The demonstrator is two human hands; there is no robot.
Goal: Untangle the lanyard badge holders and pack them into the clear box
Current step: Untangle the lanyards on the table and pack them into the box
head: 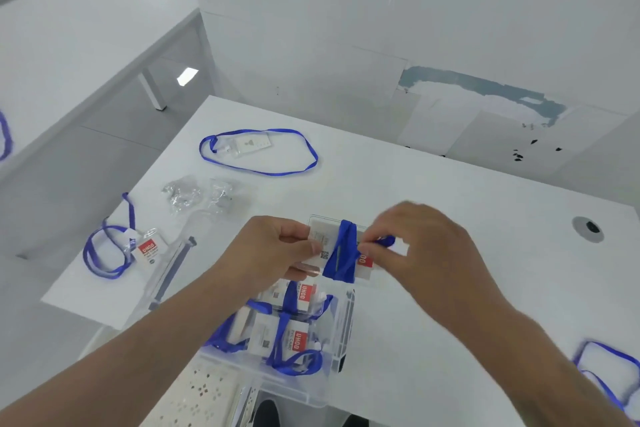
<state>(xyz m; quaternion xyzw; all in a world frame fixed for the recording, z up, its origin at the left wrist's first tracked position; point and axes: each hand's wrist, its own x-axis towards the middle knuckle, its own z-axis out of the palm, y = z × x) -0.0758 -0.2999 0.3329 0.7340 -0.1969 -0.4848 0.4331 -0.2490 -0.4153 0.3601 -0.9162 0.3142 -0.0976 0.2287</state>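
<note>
At frame centre, the left hand and right hand pinch one strap-wrapped badge holder. Below, the clear box holds roughly three holders. Two more lie loose at left on the table.

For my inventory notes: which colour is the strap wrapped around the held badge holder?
Blue; the strap shows best in the head view.

1 head view: looks forward and down, close over hands at white table.

Two bare forearms reaching forward from the lower corners, left hand thumb uppermost, fingers curled in a pinch, right hand back turned up, slightly blurred, fingertips pinched together, both hands close, facing each other at mid-frame
</note>
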